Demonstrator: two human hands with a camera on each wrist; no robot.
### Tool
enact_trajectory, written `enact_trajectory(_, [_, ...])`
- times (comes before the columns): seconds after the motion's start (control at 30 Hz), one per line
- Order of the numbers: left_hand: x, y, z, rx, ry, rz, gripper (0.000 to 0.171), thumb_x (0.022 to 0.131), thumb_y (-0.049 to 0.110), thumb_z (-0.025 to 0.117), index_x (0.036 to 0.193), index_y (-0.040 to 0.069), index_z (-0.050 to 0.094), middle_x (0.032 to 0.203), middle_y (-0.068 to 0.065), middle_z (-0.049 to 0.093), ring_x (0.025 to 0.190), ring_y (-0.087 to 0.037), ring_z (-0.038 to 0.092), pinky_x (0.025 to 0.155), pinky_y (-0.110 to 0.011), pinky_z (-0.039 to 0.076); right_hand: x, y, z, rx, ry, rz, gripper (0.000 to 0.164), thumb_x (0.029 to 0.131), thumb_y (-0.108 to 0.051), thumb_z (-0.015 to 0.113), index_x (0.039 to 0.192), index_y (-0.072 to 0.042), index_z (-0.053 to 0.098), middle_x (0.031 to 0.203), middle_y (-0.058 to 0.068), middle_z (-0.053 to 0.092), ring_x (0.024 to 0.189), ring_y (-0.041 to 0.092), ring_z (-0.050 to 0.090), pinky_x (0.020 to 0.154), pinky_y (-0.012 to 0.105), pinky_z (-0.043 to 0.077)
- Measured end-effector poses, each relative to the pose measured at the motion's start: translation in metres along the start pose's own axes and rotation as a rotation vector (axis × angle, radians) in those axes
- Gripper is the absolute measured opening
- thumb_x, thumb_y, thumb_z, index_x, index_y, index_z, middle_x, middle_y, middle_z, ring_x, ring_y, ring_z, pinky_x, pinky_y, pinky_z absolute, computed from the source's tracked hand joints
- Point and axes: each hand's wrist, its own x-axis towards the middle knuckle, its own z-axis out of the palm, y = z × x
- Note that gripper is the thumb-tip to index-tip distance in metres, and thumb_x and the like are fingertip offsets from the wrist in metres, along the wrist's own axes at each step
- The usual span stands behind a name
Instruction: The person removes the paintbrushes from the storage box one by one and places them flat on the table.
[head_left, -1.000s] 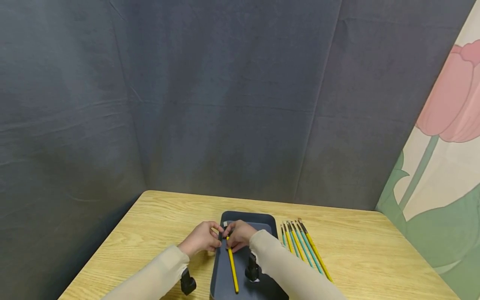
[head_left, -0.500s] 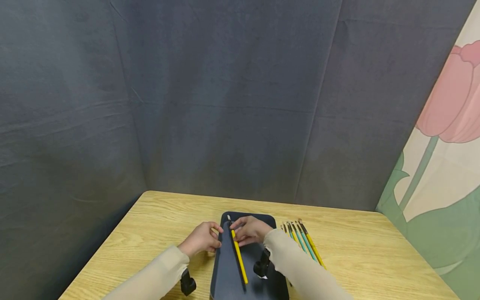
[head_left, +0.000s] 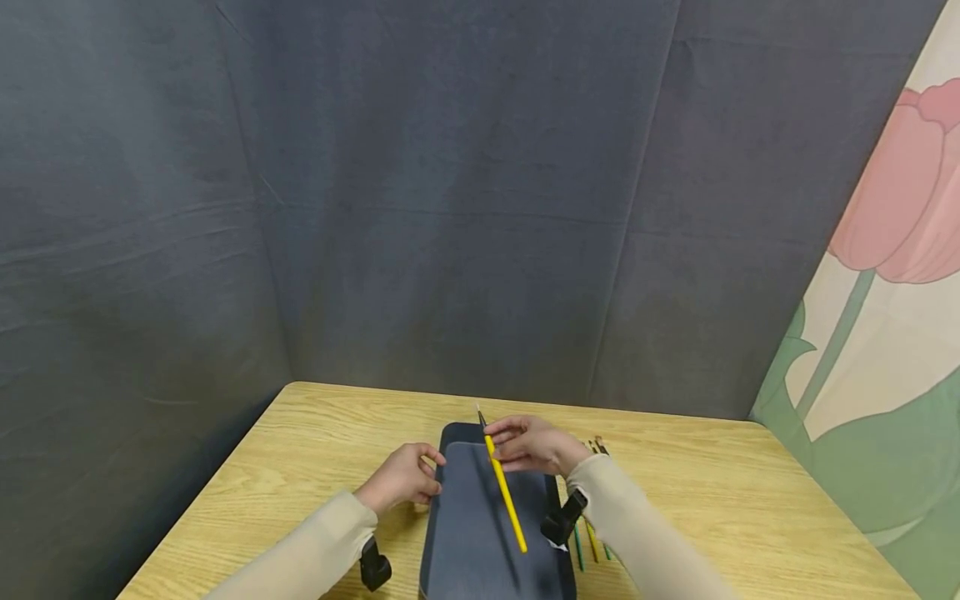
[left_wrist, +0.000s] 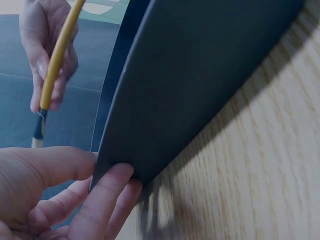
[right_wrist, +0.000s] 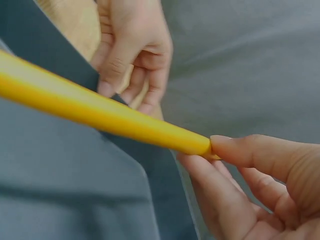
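A yellow paintbrush [head_left: 507, 502] hangs slanted over the dark tray [head_left: 457, 533], bristle end pointing away. My right hand [head_left: 536, 446] pinches it between thumb and fingers near the ferrule; the right wrist view shows this pinch on the yellow handle [right_wrist: 100, 110] up close. At the tray's left side, my left hand [head_left: 405, 477] holds the rim, thumb at the top edge and fingers against the outer wall [left_wrist: 165, 85]. The brush's shadow falls across the tray floor. In the left wrist view the brush's pale tip [left_wrist: 37, 142] and dark ferrule show beyond the thumb.
Several yellow and green paintbrushes [head_left: 592, 542] lie on the wooden table [head_left: 720, 500] right of the tray, partly hidden under my right forearm. A grey cloth [head_left: 450, 208] hangs behind the table, and a tulip-patterned cloth [head_left: 885, 333] hangs at the right.
My right hand has lifted the yellow paintbrush from the tray's left side and carried it right and upward. The left hand has stayed at the rim.
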Motion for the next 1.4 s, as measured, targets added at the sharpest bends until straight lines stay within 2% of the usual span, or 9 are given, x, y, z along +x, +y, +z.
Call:
enact_trajectory(0.27, [0.001,0.000,-0.001,-0.012,-0.015,0.006,0.038,0.075,-0.016,0.067,0.111,-0.007,0.058,0.078,-0.007,0.050,0.056,-0.014,0.048,0.050,-0.026,0.048,-0.027,-0.001,-0.038,0.056,-0.036,-0.037,0.048,0.090,0.007,0.058,0.136,0.007,0.043,0.110,0.008,0.059,0.087,0.014,0.067,0.078,0.028,0.057])
enact_trajectory(0.63, [0.001,0.000,0.000,-0.021,-0.021,0.006,0.038,0.075,-0.016,0.066,0.112,-0.007,0.057,0.078,-0.007,0.049,0.056,-0.014,0.047,0.050,-0.025,0.046,-0.060,0.013,-0.098,0.064,-0.056,-0.111,0.043,0.095,0.004,0.052,0.137,0.005,0.044,0.111,-0.001,0.063,0.093,0.012,0.067,0.081,0.027,0.056])
enact_trajectory(0.77, [-0.001,0.000,0.000,-0.018,-0.026,0.007,0.038,0.076,-0.015,0.066,0.112,-0.007,0.058,0.078,-0.007,0.049,0.055,-0.014,0.046,0.050,-0.025,0.045,-0.071,0.020,-0.115,0.071,-0.055,-0.102,0.041,0.095,0.004,0.052,0.136,0.002,0.047,0.112,-0.001,0.063,0.092,0.009,0.066,0.082,0.026,0.056])
enact_trajectory(0.97, [-0.001,0.001,-0.002,-0.012,-0.026,0.013,0.038,0.076,-0.015,0.066,0.112,-0.007,0.057,0.078,-0.006,0.049,0.056,-0.014,0.046,0.051,-0.026,0.046,-0.082,0.036,-0.138,0.082,-0.063,-0.078,0.041,0.095,0.003,0.052,0.136,0.000,0.049,0.115,-0.002,0.063,0.097,0.012,0.066,0.086,0.029,0.055])
enact_trajectory(1.1, [-0.001,0.001,-0.002,-0.009,-0.028,0.010,0.038,0.076,-0.015,0.066,0.113,-0.007,0.057,0.078,-0.007,0.049,0.057,-0.014,0.047,0.051,-0.026,0.047,-0.085,0.049,-0.153,0.102,-0.106,-0.078,0.042,0.096,0.004,0.050,0.137,0.000,0.047,0.117,-0.002,0.064,0.102,0.015,0.066,0.089,0.032,0.054])
enact_trajectory(1.2, [-0.001,0.001,-0.002,-0.004,-0.028,0.008,0.038,0.077,-0.014,0.066,0.113,-0.007,0.057,0.079,-0.007,0.048,0.057,-0.014,0.047,0.051,-0.026,0.047,-0.088,0.058,-0.163,0.098,-0.107,-0.070,0.043,0.097,0.003,0.048,0.140,0.002,0.044,0.117,-0.003,0.064,0.102,0.014,0.066,0.089,0.031,0.054])
enact_trajectory(1.4, [-0.001,-0.001,-0.001,0.006,-0.022,0.013,0.037,0.078,-0.014,0.067,0.113,-0.006,0.058,0.078,-0.007,0.049,0.058,-0.015,0.046,0.050,-0.026,0.044,-0.095,0.071,-0.177,0.063,-0.039,-0.028,0.045,0.097,0.002,0.050,0.141,0.004,0.043,0.119,-0.003,0.060,0.104,0.013,0.065,0.087,0.029,0.054])
